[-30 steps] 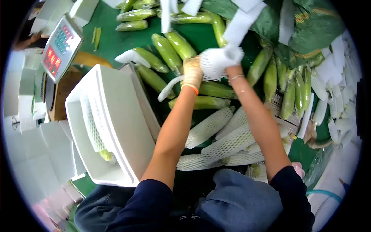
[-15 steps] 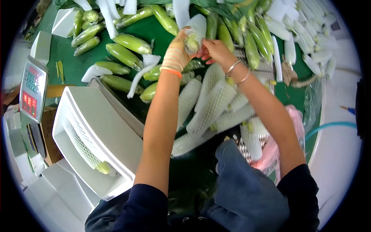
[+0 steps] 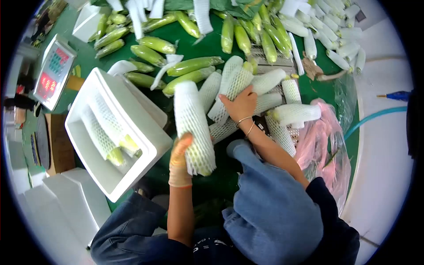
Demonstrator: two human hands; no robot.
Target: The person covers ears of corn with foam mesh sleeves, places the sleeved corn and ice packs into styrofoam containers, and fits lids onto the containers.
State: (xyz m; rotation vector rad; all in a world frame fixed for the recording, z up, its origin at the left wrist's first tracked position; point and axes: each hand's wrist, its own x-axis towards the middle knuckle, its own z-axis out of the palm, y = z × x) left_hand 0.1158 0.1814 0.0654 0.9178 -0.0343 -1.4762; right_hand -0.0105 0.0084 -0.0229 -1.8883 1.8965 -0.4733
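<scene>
Netted corn cob [image 3: 192,126] gripped in gloved left hand [image 3: 180,158].
Bare right hand [image 3: 240,104] grips foam-mesh cobs [image 3: 229,86]; green bench [image 3: 212,44], white foam box [image 3: 115,132].

Corn sleeve [image 3: 193,126]: white foam net, soft, matt, open mesh. Left hand [image 3: 180,160]: thin knit cloth glove, orange cuff. Box [image 3: 115,132]: white foam, smooth, matt. Bench [image 3: 84,57]: green cloth-like cover, matt. Bag [image 3: 319,145]: pink plastic film, glossy, crinkled. Bare husks [image 3: 193,65]: waxy green.
</scene>
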